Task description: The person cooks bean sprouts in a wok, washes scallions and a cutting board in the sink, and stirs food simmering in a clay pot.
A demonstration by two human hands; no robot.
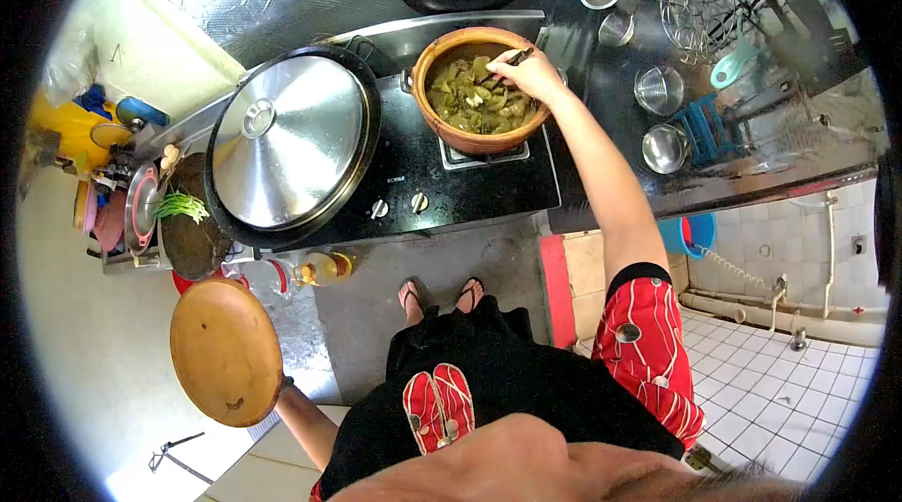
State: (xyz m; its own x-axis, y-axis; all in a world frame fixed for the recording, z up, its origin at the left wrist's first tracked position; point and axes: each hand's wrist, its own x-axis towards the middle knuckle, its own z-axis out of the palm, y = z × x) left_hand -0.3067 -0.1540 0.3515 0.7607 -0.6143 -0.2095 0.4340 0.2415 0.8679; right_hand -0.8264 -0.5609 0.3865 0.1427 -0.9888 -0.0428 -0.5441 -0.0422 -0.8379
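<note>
My right hand (532, 76) is over a brown clay pot (489, 142) on the stove. Its fingers are closed around the dark handle of a utensil (519, 57); the utensil's lower end is hard to make out among the food. Cooked leafy greens (470, 98) in murky liquid fill the pot. Low on the left, a round tan lid (225, 352) is held out to the side, tilted with its broad face up. My left hand (287, 384) grips it at the right edge, and most of the fingers are hidden behind it.
A large wok with a domed metal lid (315, 150) takes up the stove's left half. Strainers (659, 91) and a blue rack (709, 129) stand on the right counter. Green onions (181, 207) lie at left, near oil bottles (327, 267) on the floor.
</note>
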